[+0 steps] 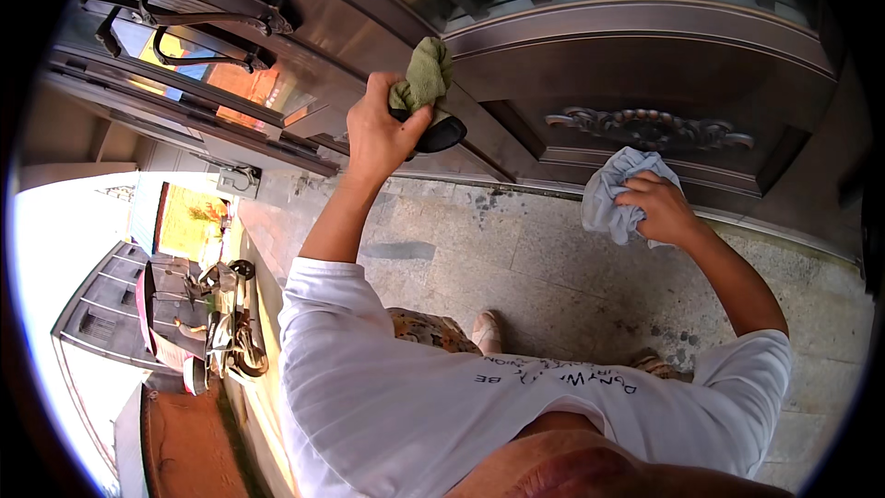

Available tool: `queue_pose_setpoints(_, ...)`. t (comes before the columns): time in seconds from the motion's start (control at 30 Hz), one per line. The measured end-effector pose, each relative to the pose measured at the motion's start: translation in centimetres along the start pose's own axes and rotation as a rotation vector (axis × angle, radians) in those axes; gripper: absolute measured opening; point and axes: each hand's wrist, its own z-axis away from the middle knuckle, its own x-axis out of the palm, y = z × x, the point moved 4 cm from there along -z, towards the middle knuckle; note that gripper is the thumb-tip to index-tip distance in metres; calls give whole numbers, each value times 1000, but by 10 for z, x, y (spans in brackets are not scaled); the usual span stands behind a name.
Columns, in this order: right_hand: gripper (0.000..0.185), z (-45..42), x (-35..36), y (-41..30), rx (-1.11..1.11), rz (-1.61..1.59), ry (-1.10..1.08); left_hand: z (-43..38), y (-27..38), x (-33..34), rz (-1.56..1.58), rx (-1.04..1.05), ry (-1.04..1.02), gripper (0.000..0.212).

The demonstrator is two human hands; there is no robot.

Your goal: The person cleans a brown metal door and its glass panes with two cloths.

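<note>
My left hand point(382, 126) grips a twisted green cloth point(426, 72) together with a black object point(442, 133) with a rounded end. What that black object is I cannot tell, since my fingers cover much of it. Both are held in front of a dark brown panelled door point(657, 69). Farther right, my right hand point(660, 206) clutches a crumpled pale blue-grey cloth point(615, 197) near the door's lower panel. Just above this cloth runs a raised scroll ornament point(650, 126). Whether the cloth touches the door is unclear.
Long curved door handles point(207, 17) project at the upper left. Stone floor tiles point(470, 256) with dark wet spots lie underfoot. My shoe point(487, 332) stands near the door's bottom sill point(553, 192). Outside at left, a scooter point(235, 332) with a canopy is parked.
</note>
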Motion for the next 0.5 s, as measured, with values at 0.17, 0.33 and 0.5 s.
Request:
queue_pose_setpoints(0.17, 40, -1, 1, -3, -37, -6, -16, -29, 1, 13, -320, 243, -104, 56)
queue_pose_setpoints(0.33, 39, 5, 6, 1, -23, -20, -65, -21, -17, 30, -278, 36, -250, 62)
queue_pose_setpoints(0.5, 40, 4, 11, 7, -48, -22, -50, -26, -24, 29, -2, -112, -340, 61)
